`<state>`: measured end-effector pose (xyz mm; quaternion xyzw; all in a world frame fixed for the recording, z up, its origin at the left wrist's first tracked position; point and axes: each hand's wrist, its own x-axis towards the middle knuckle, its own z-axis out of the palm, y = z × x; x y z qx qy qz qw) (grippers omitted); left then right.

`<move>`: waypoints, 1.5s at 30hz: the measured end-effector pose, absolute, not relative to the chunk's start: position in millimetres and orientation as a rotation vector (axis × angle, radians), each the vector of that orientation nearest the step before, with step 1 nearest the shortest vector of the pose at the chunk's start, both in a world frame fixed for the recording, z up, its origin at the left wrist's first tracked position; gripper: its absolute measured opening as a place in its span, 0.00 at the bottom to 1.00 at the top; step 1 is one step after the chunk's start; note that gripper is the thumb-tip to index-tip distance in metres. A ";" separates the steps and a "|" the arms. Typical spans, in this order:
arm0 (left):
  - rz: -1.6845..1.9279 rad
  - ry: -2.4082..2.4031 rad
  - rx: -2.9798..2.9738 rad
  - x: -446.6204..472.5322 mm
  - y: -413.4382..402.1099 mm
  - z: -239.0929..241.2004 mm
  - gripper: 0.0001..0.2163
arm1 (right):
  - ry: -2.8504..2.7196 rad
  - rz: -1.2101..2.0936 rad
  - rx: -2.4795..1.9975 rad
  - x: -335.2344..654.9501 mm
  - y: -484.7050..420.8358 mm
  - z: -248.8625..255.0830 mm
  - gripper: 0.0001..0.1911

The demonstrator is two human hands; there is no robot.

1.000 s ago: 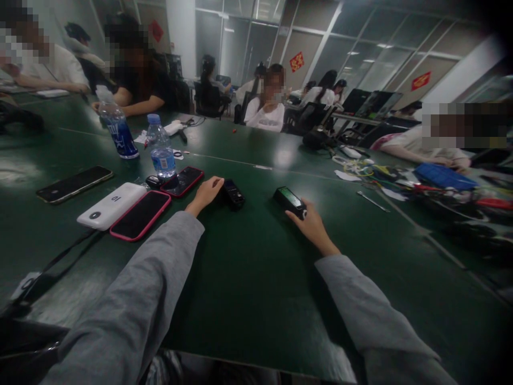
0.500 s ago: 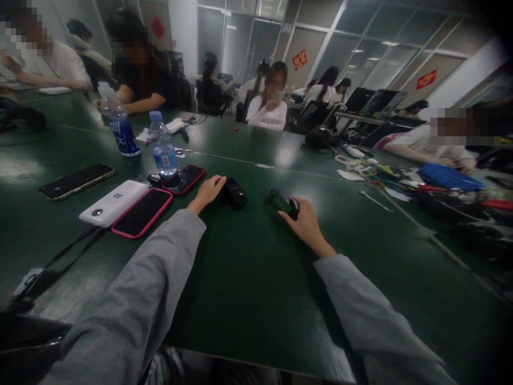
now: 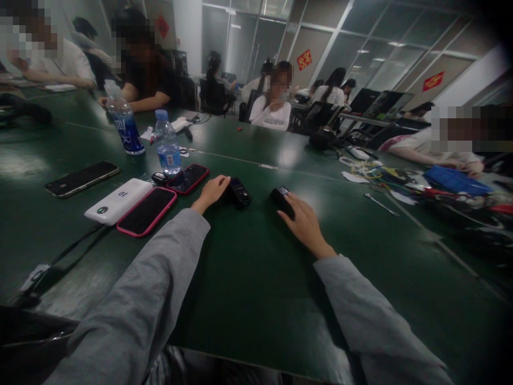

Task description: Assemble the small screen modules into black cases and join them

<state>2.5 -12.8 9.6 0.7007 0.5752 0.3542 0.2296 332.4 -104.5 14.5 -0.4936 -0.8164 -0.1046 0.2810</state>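
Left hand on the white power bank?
No, the left hand rests against a black device, while the power bank lies apart, farther left on the table.

Dark green table, grey sleeves, pink-rimmed black phone, white power bank.

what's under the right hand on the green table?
A small dark device lies under the right hand, on the green table. Only its far end, with a small lit spot, shows past the fingers. The rest of it is covered.
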 end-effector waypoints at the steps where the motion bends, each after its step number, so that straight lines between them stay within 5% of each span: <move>1: 0.972 1.588 1.925 2.6 -12.6 9.6 0.23 | -2.177 -0.264 -1.321 330.0 -105.3 13.8 0.28; 6: 0.960 1.589 1.937 1.9 -10.4 7.9 0.24 | -2.000 -0.230 -1.465 334.6 -97.6 2.9 0.33; 10: 0.950 1.592 1.949 1.5 -9.3 6.7 0.25 | -1.990 -0.082 -1.401 339.9 -93.0 1.6 0.28; 18: 0.927 1.599 1.951 2.6 -9.8 8.4 0.24 | -1.565 -0.414 -1.339 355.9 -96.5 15.1 0.29; 24: 0.920 1.604 1.939 2.5 -11.5 9.7 0.24 | -1.598 -0.146 -1.665 386.5 -76.4 -12.5 0.24; 29: 0.913 1.580 1.921 2.1 -11.9 10.0 0.25 | -1.507 -0.428 -1.693 369.7 -88.1 0.9 0.25; 34: 0.913 1.587 1.922 2.5 -12.9 10.6 0.25 | -1.805 -0.486 -1.524 341.8 -105.2 16.9 0.29; 40: 0.926 1.594 1.940 2.4 -12.7 9.8 0.25 | -2.206 -0.066 -1.449 338.6 -98.3 5.9 0.30; 45: 0.929 1.595 1.958 2.2 -13.2 10.4 0.25 | -2.193 -0.044 -1.474 342.0 -96.8 4.3 0.31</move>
